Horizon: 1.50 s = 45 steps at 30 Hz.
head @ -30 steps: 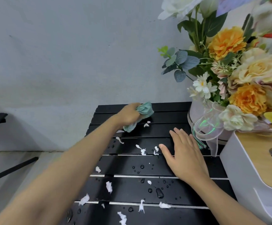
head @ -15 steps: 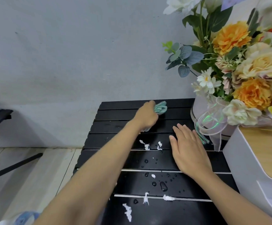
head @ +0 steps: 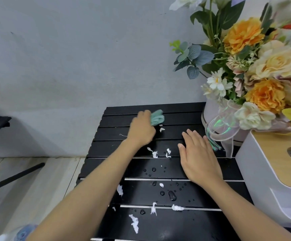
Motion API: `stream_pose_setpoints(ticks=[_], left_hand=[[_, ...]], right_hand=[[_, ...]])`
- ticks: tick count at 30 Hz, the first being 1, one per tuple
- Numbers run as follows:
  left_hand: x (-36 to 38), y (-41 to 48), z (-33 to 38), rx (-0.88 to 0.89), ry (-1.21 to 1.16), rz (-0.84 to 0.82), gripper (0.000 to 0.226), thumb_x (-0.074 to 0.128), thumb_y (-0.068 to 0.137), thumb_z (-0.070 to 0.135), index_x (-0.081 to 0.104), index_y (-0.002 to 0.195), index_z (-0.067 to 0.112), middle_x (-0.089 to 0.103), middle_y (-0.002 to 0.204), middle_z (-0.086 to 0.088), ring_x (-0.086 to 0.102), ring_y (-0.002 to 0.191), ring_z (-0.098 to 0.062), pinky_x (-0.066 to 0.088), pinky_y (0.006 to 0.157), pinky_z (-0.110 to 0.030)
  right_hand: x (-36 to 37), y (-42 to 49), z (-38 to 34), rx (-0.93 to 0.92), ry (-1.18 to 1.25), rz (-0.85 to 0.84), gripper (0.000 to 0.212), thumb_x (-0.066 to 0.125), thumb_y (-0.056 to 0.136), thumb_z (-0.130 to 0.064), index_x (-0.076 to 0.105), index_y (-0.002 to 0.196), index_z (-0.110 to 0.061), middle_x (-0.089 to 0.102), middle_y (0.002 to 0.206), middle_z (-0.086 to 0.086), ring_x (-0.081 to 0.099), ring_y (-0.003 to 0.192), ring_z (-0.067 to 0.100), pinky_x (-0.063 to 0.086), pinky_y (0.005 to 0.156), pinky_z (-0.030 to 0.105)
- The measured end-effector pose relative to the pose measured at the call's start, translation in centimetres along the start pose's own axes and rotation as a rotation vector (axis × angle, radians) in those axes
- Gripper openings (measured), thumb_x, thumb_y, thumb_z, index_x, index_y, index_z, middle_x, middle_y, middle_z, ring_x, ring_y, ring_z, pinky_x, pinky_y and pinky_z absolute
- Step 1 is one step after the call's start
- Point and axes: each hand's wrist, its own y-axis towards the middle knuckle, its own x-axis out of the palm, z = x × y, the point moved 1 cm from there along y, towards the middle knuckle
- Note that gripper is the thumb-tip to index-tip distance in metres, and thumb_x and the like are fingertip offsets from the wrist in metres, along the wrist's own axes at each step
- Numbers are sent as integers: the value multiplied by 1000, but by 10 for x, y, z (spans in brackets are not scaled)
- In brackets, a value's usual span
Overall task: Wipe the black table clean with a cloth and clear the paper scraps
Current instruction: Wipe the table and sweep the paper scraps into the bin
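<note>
Head view puts our left hand [head: 142, 131] at the upper middle of the frame, blurred, its grip clamped on a bunched teal cloth [head: 157, 117] that meets the far slats of the black worktop [head: 184, 117]. Our right hand [head: 199, 159] lies flat just right of centre, grip apart, fingers straight on the slats. White paper scraps [head: 134, 223] are strewn from just below the cloth down to the lower middle of the frame, and water droplets [head: 172, 195] bead among them, so we judge most of the job undone. The scraps look damp, so a sweep with the cloth could smear them into pulp or leave them stuck to the slats instead of gathering them. Two pieces at the lower centre sit right on a gap between slats, and pressing there could push them into or through it. A stroke toward the left edge would likely tip scraps and water onto the floor [head: 37, 180]. With the cloth wadded so small, only a narrow patch touches the worktop, and we would expect streaks and missed drops. A scrap lies just beside our left forearm and may cling to the skin. At the right of the frame the ribbon [head: 217, 129] of the flower box [head: 210, 115] trails beside our right fingertips, and the tissue box [head: 269, 171] stands close, so water pushed that way could wet either, or the ribbon could snag.
</note>
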Motion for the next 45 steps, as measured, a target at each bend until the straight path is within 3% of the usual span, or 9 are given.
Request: stream_pose_setpoints(ticks=[3,10,17,20,26,29,35,41,45], left_hand=[[-29,10,-8,-16,-355,-246,13,55,82,17,59,94,12,64,84,-6,59,72,-22,48,68,-34],[-39,26,-78,-494,208,149,36,51,88,18,49,124,14,44,127,-21,47,111,-44,40,94,-47],[-8,-25,0,91,17,-70,25,54,85,15,61,109,16,57,101,-9,58,87,-28,46,77,-35],[-37,-4,-14,80,-37,-103,8,58,83,21,64,85,18,66,79,-6,63,73,-23,45,62,-29],[-28,39,-60,-366,173,196,31,47,82,12,57,111,8,48,119,-22,50,106,-45,42,90,-45],[-6,22,-26,-170,258,191,41,49,81,9,55,122,9,47,120,-18,50,102,-42,42,86,-44],[-31,-12,0,238,-117,-381,18,53,89,22,65,91,8,58,88,-14,55,76,-15,42,72,-31],[-53,37,-84,-325,33,243,28,46,78,7,63,100,4,58,108,-28,59,93,-43,45,76,-37],[-12,36,-28,-337,107,191,33,44,81,3,57,112,1,45,122,-24,54,101,-46,44,88,-42]], right_hand=[[-2,0,1,-2,21,9,53,21,103,-37,24,152,-17,18,161,-2,8,149,14,0,121,32],[-1,-1,0,-5,22,24,52,21,104,-34,24,152,-16,18,161,-1,9,149,15,-1,121,33],[1,0,3,-13,46,54,49,23,104,-28,27,151,-17,21,160,-1,11,149,15,-1,120,31],[1,1,2,-11,52,57,48,24,104,-29,28,151,-17,23,159,-2,12,148,15,-1,120,31],[2,1,3,-8,42,55,49,22,104,-30,26,151,-18,20,160,-2,10,149,14,-3,119,30],[2,1,3,-8,45,49,49,22,104,-29,25,152,-17,19,160,-2,10,149,14,-3,119,30],[-1,1,1,-3,50,42,48,23,104,-28,26,151,-17,20,160,-2,11,148,14,-1,120,31],[1,1,1,-8,42,55,48,22,104,-27,26,151,-16,21,160,0,12,148,16,0,121,32],[2,1,0,1,35,42,48,22,104,-26,25,151,-15,19,160,0,10,149,16,-2,121,32]])
